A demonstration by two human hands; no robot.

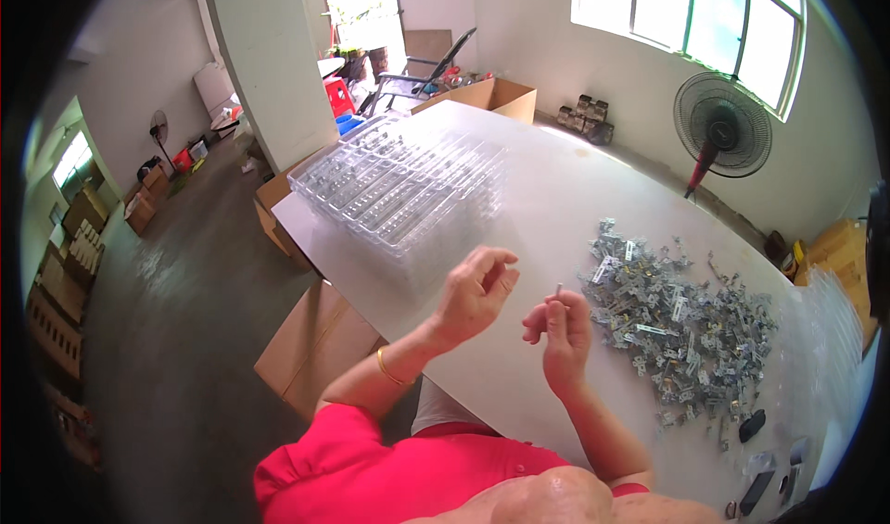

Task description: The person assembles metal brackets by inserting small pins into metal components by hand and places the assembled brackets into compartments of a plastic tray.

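A small metal part (558, 290) sticks up from the fingertips of my right hand (565, 339), pinched between thumb and fingers above the white table. Its exact kind is too small to make out. Just to the left, my left hand (471, 297) hovers with loosely bent fingers, the thumb apart from them and nothing visible in it. To the right of my right hand spreads a big heap of small grey metal parts (686, 329), some with brassy bits. Beyond my left hand stands a stack of clear plastic trays (399, 190); rows of metal parts show in the top one.
The white table (538, 190) carries all this. Clear plastic sheets (816, 348) and small black objects (753, 425) lie at its right side. Cardboard boxes (320, 348) stand on the floor at left. A standing fan (721, 130) is beyond the table's far right edge.
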